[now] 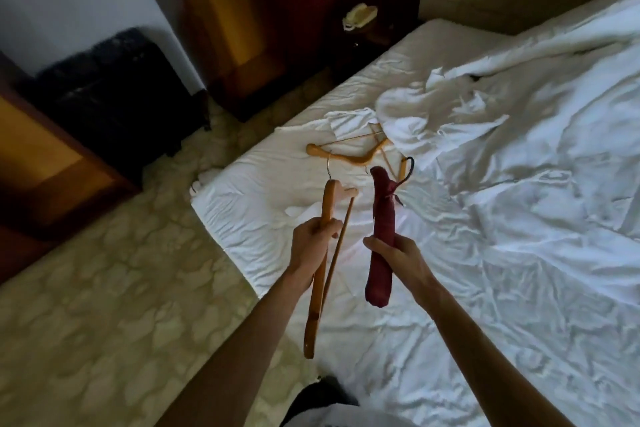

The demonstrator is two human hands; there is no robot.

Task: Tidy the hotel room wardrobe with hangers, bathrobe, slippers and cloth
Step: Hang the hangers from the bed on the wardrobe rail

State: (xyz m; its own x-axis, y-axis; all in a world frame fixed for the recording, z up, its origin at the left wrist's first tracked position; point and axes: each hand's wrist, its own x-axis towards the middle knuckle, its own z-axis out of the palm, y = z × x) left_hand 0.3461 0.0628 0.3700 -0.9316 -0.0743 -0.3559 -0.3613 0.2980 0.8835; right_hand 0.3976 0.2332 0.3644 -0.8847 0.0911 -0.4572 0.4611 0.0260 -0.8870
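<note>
My left hand (pixel 313 244) grips a wooden hanger (pixel 320 270) upright by one arm, its metal hook pointing up and its thin crossbar beside my fingers. In my right hand (pixel 394 255) I hold a folded dark red umbrella (pixel 382 229) around its middle, its black wrist strap at the top end. Another wooden hanger (pixel 349 154) lies flat on the bed (pixel 450 288) beyond both hands, and part of a further hanger shows to its right. A crumpled white bathrobe (pixel 433 114) lies on the bed just behind them.
A rumpled white duvet (pixel 554 114) covers the right of the bed. A dark suitcase (pixel 114 90) stands against the left wall beside wooden furniture (pixel 41 163). A cream telephone (pixel 360 15) sits on a dark nightstand. Something white (pixel 207 177) lies on the patterned floor by the bed corner.
</note>
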